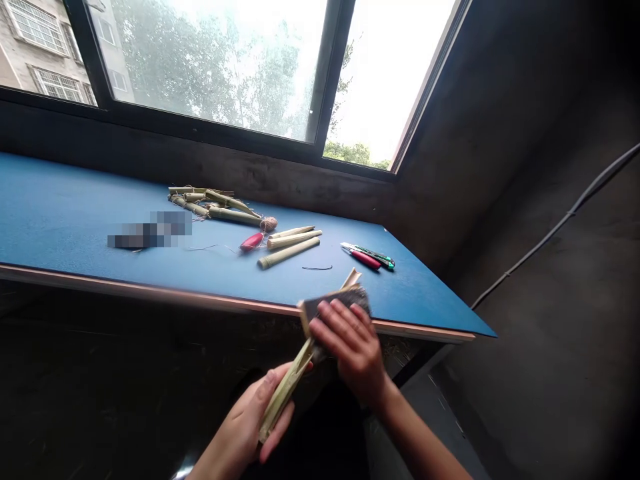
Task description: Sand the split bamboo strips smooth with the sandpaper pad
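Note:
My left hand (261, 408) is closed around a split length of pale green bamboo (287, 393), which slants up toward the table edge. My right hand (356, 343) grips a dark sanding block (320, 308) with a rough grey face, pressed over the upper part of the bamboo. The far tip of the bamboo pokes out above the block, over the blue tabletop (240, 280). Its middle is hidden by the block and my fingers. Slight blur shows on the right hand.
Bamboo tubes tied with string (220, 203), a ball of twine (269, 224) and a red spindle-shaped thing (251, 241) lie farther back. Several cut bamboo pieces (289, 253), a green utility knife (375, 253) and a red-handled tool (366, 259) are closer. A cable (570, 213) hangs at right.

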The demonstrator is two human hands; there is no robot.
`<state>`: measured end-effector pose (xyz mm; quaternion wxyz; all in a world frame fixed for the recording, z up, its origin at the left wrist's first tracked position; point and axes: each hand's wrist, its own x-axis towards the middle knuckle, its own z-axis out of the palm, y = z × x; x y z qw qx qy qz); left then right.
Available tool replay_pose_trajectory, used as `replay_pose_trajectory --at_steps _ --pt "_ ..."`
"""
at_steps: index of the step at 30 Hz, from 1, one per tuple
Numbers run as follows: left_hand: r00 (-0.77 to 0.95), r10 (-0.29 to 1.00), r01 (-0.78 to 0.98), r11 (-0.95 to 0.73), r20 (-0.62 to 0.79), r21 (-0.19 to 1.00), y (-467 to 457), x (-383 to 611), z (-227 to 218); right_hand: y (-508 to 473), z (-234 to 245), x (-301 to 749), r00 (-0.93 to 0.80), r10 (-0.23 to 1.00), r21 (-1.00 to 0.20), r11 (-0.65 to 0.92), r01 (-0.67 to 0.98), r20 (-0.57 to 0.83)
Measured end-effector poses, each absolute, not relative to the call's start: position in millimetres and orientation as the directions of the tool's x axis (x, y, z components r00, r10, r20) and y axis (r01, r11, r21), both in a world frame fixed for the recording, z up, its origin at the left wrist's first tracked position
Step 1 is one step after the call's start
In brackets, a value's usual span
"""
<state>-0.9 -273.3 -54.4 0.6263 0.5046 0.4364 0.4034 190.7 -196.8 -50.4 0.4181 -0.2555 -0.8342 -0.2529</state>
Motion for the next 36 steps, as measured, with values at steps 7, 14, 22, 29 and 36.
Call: replay_pose_trajectory --at_steps 7,14,22,29,36 --pt "0.372 0.915 -0.145 0.223 -0.156 0.964 -275 -5 -54 -192 -61 195 -0.471 0.262 0.165 0.706 0.688 0.842" --pt "0.254 0.95 -0.075 0.207 -0.183 0.975 -276 -6 -53 -200 -61 189 -0.637 0.111 0.313 0.799 0.514 0.763" --pt "0.33 0.932 -0.103 0.195 -0.152 0.975 -272 -9 -65 -204 -53 193 -0.553 0.253 0.202 0.747 0.633 0.794" --pt "0.5 0.862 -0.085 0.145 -0.084 0.986 -270 -6 -70 -196 -47 207 -0.465 0.317 0.152 0.67 0.726 0.827" --pt "0.444 0.878 -0.109 0.254 -0.181 0.961 -274 -12 -74 -221 -51 187 -0.698 0.093 0.357 0.806 0.471 0.71"
